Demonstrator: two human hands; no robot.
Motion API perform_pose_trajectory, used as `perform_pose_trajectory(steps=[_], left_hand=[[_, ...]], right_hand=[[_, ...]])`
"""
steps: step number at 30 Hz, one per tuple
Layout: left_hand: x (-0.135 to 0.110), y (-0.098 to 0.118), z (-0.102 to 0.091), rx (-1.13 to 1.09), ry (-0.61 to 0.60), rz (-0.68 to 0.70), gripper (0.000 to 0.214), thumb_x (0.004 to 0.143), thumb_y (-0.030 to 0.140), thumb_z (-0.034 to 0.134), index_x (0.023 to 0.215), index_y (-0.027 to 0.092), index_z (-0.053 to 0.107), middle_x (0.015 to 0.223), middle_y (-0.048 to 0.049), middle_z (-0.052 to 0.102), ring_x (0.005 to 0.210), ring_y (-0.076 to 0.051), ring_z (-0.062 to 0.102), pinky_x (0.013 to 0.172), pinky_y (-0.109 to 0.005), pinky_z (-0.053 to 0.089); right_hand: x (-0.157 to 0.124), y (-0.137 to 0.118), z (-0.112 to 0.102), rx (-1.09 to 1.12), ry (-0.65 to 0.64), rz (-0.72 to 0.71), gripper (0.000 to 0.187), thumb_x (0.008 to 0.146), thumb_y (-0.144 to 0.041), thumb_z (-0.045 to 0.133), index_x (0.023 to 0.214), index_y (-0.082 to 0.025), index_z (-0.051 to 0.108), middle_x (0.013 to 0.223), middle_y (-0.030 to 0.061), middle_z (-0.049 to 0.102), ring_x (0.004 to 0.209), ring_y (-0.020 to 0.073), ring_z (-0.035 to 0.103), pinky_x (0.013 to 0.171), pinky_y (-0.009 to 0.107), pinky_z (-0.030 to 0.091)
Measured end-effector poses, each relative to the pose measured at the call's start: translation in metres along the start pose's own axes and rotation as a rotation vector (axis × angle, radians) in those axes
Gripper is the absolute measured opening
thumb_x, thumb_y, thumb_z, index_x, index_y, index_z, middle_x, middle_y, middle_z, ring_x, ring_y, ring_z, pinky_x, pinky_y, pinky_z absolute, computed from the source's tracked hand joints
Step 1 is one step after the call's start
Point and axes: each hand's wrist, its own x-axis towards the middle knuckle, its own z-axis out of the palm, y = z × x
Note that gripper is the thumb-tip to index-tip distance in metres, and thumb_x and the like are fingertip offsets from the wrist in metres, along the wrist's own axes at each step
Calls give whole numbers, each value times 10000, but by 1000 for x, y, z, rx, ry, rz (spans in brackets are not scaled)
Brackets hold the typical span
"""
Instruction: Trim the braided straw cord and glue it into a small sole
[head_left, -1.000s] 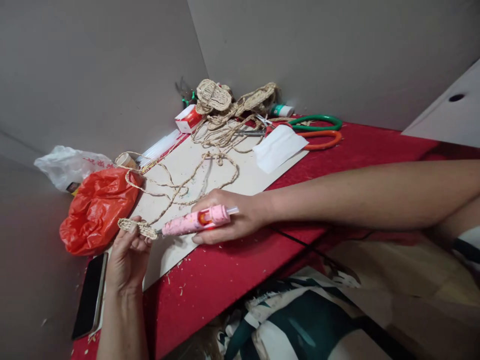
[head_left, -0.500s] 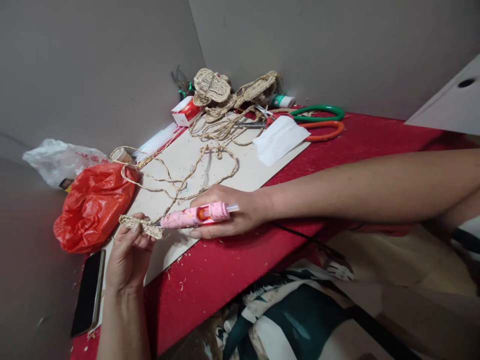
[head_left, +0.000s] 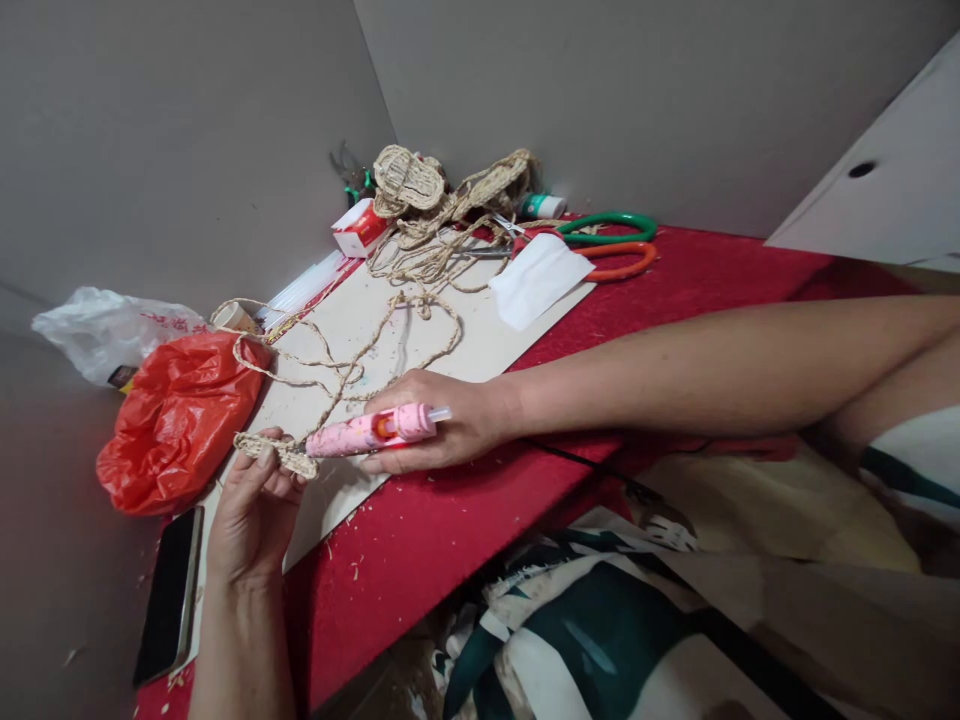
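A small flat piece of coiled straw braid is pinched between the thumb and fingers of my left hand. My right hand is wrapped round a pink hot glue gun, its nozzle at the upper edge of the braid piece. A clear glue stick pokes out of the gun's back end. From the held piece a loose straw cord runs up and loops over the pale board.
Red and white plastic bags sit at the left, above a phone. Along the back lie coiled braid pieces, a small red-and-white box, large scissors and white paper. Scraps dot the red cloth.
The whole view has shifted slightly, so most things appear a little further left. Both hands keep their holds, and the gun's nozzle stays at the braid piece.
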Motion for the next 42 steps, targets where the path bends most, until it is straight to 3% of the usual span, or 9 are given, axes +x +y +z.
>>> perform_pose_trajectory(steps=[8, 14, 18, 33, 42], left_hand=[[0, -2, 2, -5, -18, 3, 351, 547, 202, 873, 854, 143, 714, 777, -21, 694, 646, -117, 659, 572, -193, 569], [0, -1, 4, -10, -3, 0, 373, 508, 195, 888, 837, 140, 722, 756, -27, 701, 631, -119, 658, 578, -200, 574], [0, -1, 3, -14, 17, 11, 381, 497, 194, 891, 834, 137, 722, 750, -26, 703, 631, -120, 656, 574, -205, 574], [3, 0, 0, -52, 12, 29, 337, 545, 179, 867, 839, 150, 707, 760, -5, 702, 642, -99, 654, 595, -179, 562], [4, 2, -1, -93, 32, 34, 292, 587, 147, 829, 848, 142, 699, 751, 2, 679, 633, -76, 619, 606, -165, 541]], right_hand=[[-1, 0, 2, -71, 43, -19, 304, 879, -351, 545, 664, -155, 455, 606, -31, 449, 536, 68, 359, 540, 210, 292], [-1, 2, 1, -112, -4, -35, 294, 901, -377, 510, 730, -137, 515, 664, 4, 518, 597, 85, 420, 592, 219, 330], [0, 2, 1, -132, 19, -56, 305, 891, -367, 525, 685, -144, 490, 625, -14, 481, 567, 77, 389, 573, 217, 303], [0, -4, -3, -80, -14, 11, 286, 872, -355, 544, 691, -136, 512, 631, -4, 502, 573, 84, 435, 584, 222, 351], [-1, -3, -3, -115, -24, -18, 311, 886, -369, 514, 682, -133, 507, 631, -2, 487, 576, 85, 434, 580, 227, 342]])
